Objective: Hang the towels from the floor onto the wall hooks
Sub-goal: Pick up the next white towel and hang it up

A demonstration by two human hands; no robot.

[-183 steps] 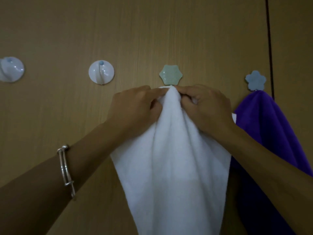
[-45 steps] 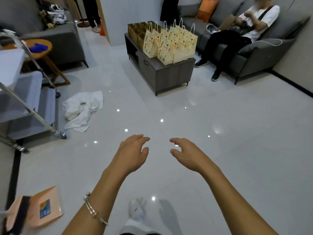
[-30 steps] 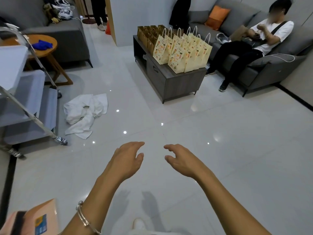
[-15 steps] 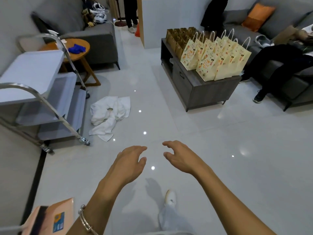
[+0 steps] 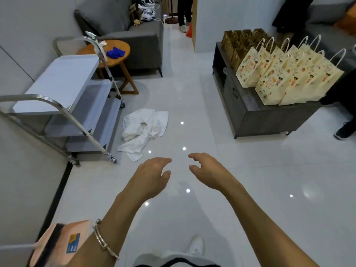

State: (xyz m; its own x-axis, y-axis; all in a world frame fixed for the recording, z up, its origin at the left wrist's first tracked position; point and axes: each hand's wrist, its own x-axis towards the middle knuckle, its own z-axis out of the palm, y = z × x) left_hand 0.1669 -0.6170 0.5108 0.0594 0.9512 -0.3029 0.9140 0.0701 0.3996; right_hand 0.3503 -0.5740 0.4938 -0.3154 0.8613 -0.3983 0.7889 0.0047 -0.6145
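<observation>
Up at about 11 o'clock from the hands, the white towels (image 5: pixel 143 130) lie crumpled on the floor (image 5: pixel 250 189), just beside the metal cart (image 5: pixel 57 81) and near its front wheel (image 5: pixel 112 158). The left hand (image 5: pixel 152 178) and right hand (image 5: pixel 208 174) hover out front, fingers loosely spread, holding nothing. Likely snag: the pile looks tangled, so one grab could drag extra cloth along or drop some, and a corner might catch that wheel. Bare floor runs from 12 to 3 o'clock up to the low cabinet (image 5: pixel 269 120). It's tight at 9 o'clock by the cart.
</observation>
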